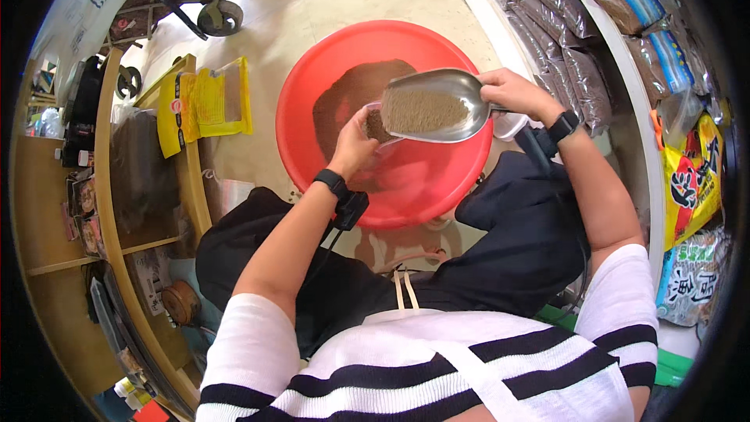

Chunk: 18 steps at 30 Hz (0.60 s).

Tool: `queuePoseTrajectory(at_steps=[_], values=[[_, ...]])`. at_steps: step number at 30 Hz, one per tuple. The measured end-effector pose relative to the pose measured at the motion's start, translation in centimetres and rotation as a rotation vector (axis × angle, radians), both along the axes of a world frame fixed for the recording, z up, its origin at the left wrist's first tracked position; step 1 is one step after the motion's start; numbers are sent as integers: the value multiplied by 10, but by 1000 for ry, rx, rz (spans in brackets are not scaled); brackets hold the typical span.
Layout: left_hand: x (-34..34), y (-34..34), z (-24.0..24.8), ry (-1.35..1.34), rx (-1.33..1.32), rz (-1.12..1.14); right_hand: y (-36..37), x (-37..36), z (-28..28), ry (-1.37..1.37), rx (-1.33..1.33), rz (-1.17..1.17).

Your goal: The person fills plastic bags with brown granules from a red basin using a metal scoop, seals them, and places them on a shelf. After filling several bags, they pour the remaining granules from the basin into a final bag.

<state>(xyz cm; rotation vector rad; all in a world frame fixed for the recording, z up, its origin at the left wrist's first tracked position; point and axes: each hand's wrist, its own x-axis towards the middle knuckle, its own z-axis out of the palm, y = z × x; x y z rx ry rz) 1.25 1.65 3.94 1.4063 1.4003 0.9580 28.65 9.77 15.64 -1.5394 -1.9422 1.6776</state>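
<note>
Head view: right hand (512, 92) clamped on the heaped metal scoop (431, 106) should tip slowly into the small bag (378, 123) that the left hand (353, 144) grips over the red basin (312, 86).

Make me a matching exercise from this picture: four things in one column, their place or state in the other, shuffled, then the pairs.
1. shiny metal scoop
2. big round red plastic basin
3. small clear plastic bag
4. yellow flat packets

a. on the floor, holding a brown pile
b. held by the left hand at the scoop's lip
c. hanging on the wooden rack's end
d. in the right hand, full of brown granules

Pairs: 1-d, 2-a, 3-b, 4-c
</note>
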Motion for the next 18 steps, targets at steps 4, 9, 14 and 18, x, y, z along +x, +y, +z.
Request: queuePoseTrajectory(at_steps=[4, 9, 14, 18], values=[[6, -7, -25, 108, -18, -83, -17, -28, -11, -412, 224, 101], [-1, -10, -55, 218, 2, 24, -15, -47, -33, -586, 496, 168], [-9, -14, -56, 298, 68, -20, -5, -36, -44, -405, 110, 98], [-3, -21, -51, 171, 44, 6, -16, -41, -69, -438, 243, 99]])
